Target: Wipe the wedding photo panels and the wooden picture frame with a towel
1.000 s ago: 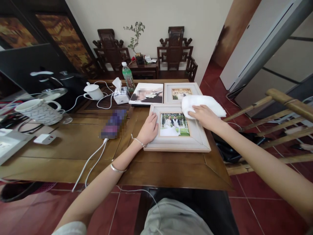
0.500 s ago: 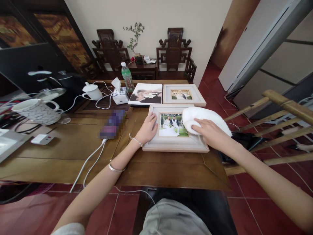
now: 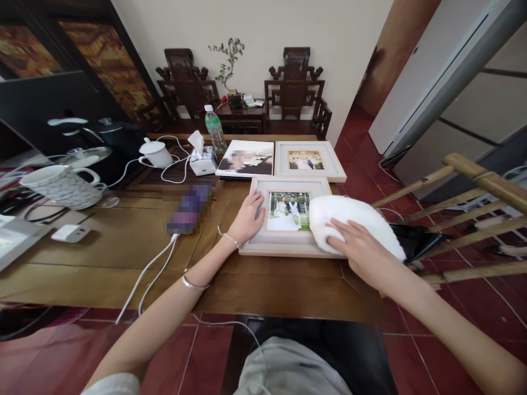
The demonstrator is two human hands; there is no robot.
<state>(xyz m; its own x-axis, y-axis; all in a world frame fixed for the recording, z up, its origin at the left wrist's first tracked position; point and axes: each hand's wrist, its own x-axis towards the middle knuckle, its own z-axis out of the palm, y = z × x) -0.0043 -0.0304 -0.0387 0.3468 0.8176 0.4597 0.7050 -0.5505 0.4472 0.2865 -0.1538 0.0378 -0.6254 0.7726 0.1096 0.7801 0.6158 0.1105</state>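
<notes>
A pale wooden photo frame [image 3: 284, 250] lies flat on the table in front of me, with a photo of two people in it. My left hand [image 3: 248, 218] grips the left side of this frame, fingers over its border. Under my right hand [image 3: 363, 248] is a fluffy white cloth [image 3: 354, 211], pinched between thumb and fingers. The cloth covers the frame's right side and hangs past the table's right edge. Just behind lie a second pale photo frame [image 3: 337, 171] and a white-edged picture album or panel [image 3: 263, 155].
At left on the wooden table [image 3: 135, 280] are a phone [image 3: 189, 209] with a white cable, a patterned mug [image 3: 61, 186], a lidded white cup [image 3: 155, 153] and a charger [image 3: 71, 233]. A tissue box [image 3: 203, 162] and green bottle [image 3: 214, 131] stand behind. A bamboo chair [image 3: 486, 181] is at right.
My right hand has moved the cloth down and to the right along the frame, uncovering more of the photo's right side. My left hand has stayed in place.
</notes>
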